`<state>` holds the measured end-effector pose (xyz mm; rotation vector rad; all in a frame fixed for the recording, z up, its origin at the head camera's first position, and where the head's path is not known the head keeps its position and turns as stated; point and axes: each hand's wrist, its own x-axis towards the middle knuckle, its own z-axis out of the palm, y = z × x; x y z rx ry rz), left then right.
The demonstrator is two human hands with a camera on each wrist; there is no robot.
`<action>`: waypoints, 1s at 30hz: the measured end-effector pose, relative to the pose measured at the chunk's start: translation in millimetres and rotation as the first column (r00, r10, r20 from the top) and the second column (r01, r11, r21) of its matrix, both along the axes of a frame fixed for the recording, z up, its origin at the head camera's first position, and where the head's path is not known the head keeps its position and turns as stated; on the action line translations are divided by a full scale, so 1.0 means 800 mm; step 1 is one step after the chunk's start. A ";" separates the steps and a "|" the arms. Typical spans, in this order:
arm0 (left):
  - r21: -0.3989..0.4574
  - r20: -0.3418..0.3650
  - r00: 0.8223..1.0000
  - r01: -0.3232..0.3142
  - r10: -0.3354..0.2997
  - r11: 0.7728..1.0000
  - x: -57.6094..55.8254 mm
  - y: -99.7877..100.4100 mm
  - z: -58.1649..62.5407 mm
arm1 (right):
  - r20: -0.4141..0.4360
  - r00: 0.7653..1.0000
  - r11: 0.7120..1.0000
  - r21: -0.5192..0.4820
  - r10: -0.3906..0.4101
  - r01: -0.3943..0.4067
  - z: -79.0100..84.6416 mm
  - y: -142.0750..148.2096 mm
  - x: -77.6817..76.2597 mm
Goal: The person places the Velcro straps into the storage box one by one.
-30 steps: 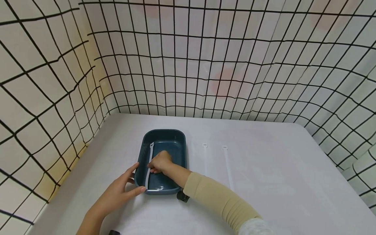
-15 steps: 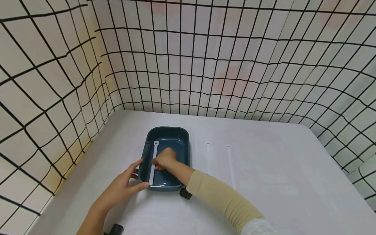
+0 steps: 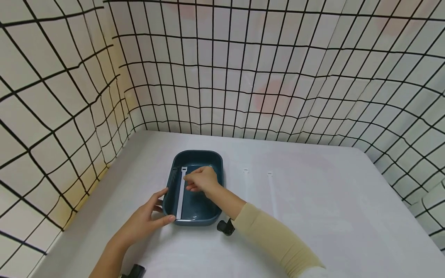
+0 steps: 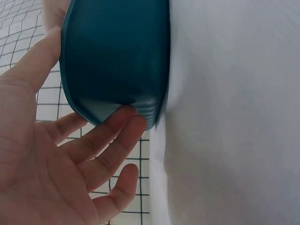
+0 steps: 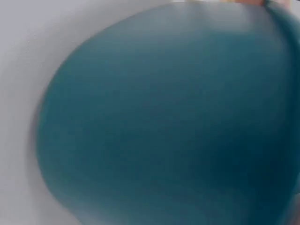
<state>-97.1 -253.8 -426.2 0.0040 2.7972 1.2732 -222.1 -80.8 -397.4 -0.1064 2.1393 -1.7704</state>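
Observation:
A dark teal tray (image 3: 199, 208) with rounded corners stands on the table, left of centre. In it, along the left side, lies a white cable tie (image 3: 180, 199) with its slotted head at the far end. My left hand (image 3: 147, 214) holds the tray's near left corner, thumb at the near rim and fingers against the outer wall (image 4: 126, 70). Over the tray reaches my right hand (image 3: 205, 179), fingers curled, fingertips at the tie's upper part. Whether they pinch it is hidden. In the right wrist view, the blurred tray wall (image 5: 154, 117) takes up most of the picture.
Two more pale ties, a nearer one (image 3: 246, 170) and a farther one (image 3: 270, 174), lie on the white table (image 3: 323, 208) right of the tray. Black wire grid (image 3: 236, 92) encloses the back and sides. Black wrist cameras (image 3: 226, 227) sit on both wrists.
My right hand has moved along the tie toward its head. The tie shifted right from the tray's left wall and turned flatter. My left hand has kept its place on the tray.

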 end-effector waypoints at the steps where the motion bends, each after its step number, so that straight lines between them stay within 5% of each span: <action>1: -0.004 0.002 1.000 -0.002 0.002 1.000 0.000 0.000 0.000 | 0.004 1.000 1.000 -0.025 0.007 -0.007 0.005 0.006 0.001; 14: -0.044 0.000 1.000 0.003 -0.003 0.999 0.003 0.005 0.003 | 0.033 0.999 0.987 -0.159 -0.010 0.015 0.036 0.086 0.008; 30: -0.053 -0.007 1.000 0.001 -0.001 0.999 0.002 0.005 0.003 | -0.002 0.993 0.985 -0.126 -0.116 0.115 0.021 0.152 0.012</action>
